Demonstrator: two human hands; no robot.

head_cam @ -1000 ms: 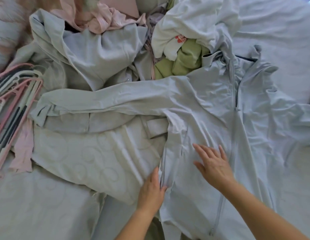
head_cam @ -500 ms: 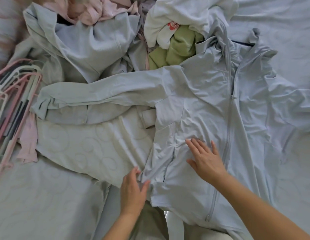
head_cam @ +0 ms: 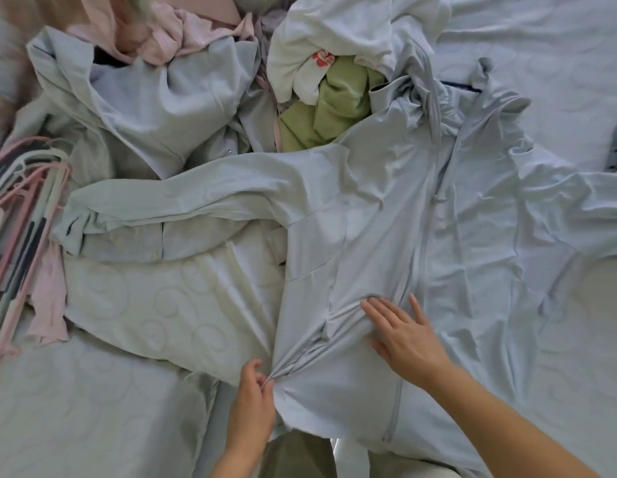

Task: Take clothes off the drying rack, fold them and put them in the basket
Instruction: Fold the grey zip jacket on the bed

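Observation:
A pale blue zip-front jacket (head_cam: 386, 215) lies spread face up on the bed, its left sleeve (head_cam: 182, 198) stretched out to the left. My left hand (head_cam: 253, 391) pinches the jacket's left side edge near the hem, and the cloth bunches at my fingers. My right hand (head_cam: 403, 332) rests flat on the jacket's front, just left of the zip (head_cam: 422, 257), fingers spread. No drying rack or basket is in view.
A heap of unfolded clothes lies at the back: a grey-blue garment (head_cam: 155, 105), pink cloth (head_cam: 169, 32), a green piece (head_cam: 331, 108), a white piece (head_cam: 345, 32). Pink and grey hangers (head_cam: 20, 208) are stacked at the left edge. The bed sheet (head_cam: 76, 408) covers the rest.
My left hand has closed its fingers on the jacket's side edge and drawn it toward me. My right hand has stayed flat on the jacket's front.

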